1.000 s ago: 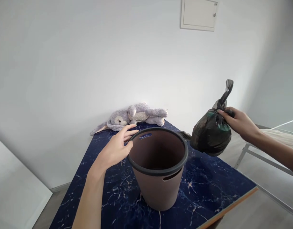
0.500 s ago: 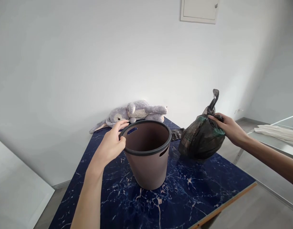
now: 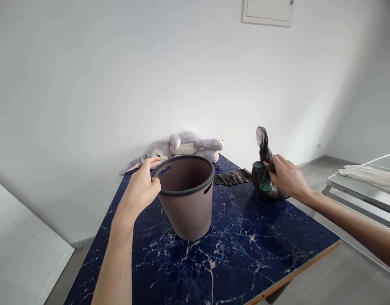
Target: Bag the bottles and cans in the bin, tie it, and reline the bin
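Note:
My left hand (image 3: 140, 183) grips the rim of a brown trash bin (image 3: 188, 214) at its left side, thumb over the dark rim near a handle slot. The bin stands upright on the table, and the part of its inside that shows holds nothing. To the right, my right hand (image 3: 285, 176) is closed round the twisted neck of a filled black garbage bag (image 3: 261, 180). That bag is at the table's right edge, partly hidden behind the hand. A flattened, crumpled black plastic bag (image 3: 233, 177) lies between the bin and the filled bag.
A grey plush toy (image 3: 182, 146) lies on its side at the back of the blue marble-patterned table (image 3: 227, 262), against the wall. At the right stands a metal-framed rack (image 3: 366, 190) with white cloth (image 3: 369, 178) on it. A white panel (image 3: 23, 250) leans at the left.
My right hand has moved the filled bag back and a little left, turning it. My left hand has shifted the bin slightly left and back. More of the flat black bag shows.

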`<state>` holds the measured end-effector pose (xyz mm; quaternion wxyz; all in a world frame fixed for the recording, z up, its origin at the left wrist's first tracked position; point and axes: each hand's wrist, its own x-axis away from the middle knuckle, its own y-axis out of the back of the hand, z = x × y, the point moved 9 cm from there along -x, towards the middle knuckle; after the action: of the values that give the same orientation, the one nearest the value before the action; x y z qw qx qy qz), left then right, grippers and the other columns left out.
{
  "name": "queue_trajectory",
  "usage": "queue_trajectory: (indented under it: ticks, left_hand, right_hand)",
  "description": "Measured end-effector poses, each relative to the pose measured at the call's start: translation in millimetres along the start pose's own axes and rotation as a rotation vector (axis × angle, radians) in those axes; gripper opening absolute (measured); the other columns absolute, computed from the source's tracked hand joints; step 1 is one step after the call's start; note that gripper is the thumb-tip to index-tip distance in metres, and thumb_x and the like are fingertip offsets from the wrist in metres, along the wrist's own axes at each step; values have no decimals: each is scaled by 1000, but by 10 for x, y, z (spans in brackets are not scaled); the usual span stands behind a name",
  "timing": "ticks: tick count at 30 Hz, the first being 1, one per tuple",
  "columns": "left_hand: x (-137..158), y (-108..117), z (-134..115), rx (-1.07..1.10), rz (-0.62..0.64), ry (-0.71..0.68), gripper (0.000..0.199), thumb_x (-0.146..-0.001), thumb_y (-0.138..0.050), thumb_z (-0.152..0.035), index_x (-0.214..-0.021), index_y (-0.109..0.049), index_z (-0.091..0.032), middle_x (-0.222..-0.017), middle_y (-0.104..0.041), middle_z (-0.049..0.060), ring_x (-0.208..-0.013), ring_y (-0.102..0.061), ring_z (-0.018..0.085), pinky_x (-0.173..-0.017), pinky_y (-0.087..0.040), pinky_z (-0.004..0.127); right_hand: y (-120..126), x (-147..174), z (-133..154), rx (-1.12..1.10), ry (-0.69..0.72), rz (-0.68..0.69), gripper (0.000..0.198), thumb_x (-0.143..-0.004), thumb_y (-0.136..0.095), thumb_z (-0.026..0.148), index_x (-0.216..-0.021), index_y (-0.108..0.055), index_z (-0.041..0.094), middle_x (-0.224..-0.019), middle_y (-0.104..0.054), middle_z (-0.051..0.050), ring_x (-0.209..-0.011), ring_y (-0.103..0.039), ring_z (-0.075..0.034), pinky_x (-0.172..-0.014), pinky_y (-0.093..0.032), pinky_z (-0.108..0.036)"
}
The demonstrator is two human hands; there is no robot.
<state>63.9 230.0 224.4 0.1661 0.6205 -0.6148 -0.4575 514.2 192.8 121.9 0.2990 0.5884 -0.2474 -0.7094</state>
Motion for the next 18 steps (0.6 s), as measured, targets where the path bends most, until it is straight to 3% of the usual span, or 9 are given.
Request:
queue_trajectory:
  ticks: [7,15,18]
  left_hand:
    - [-4,35,71,-15,-13,33,75,-83,-50,-11,-155,-47,-30,-161,-59,0,-111,-76,27,-79,-63,38]
    - [19,27,63,-32,13,38,70,-87,-50,-14,-155,-49,-30,-163,-57,0,-107,-76,27,-73,-61,36]
    - [29,36,36,-38,9,42,69,-87,-50,-14,-154,-50,-30,-162,-58,-1,-111,-75,28,-73,-62,37]
  right_hand:
    - [-405,317,674,147,337,83,10,-104,-49,23,-98,-56,21,-96,-65,-9,-85,-61,-27,-82,-41,-38]
    - [-705,645,1049,218,454,162,4,-100,-61,19,-103,-62,20,-98,-71,-9,-90,-69,-29,-80,-45,-39]
    - [-694,775,1086,220,445,170,33,-91,-70,17,-123,-61,17,-112,-73,-12,-100,-71,-31,-83,-50,-40]
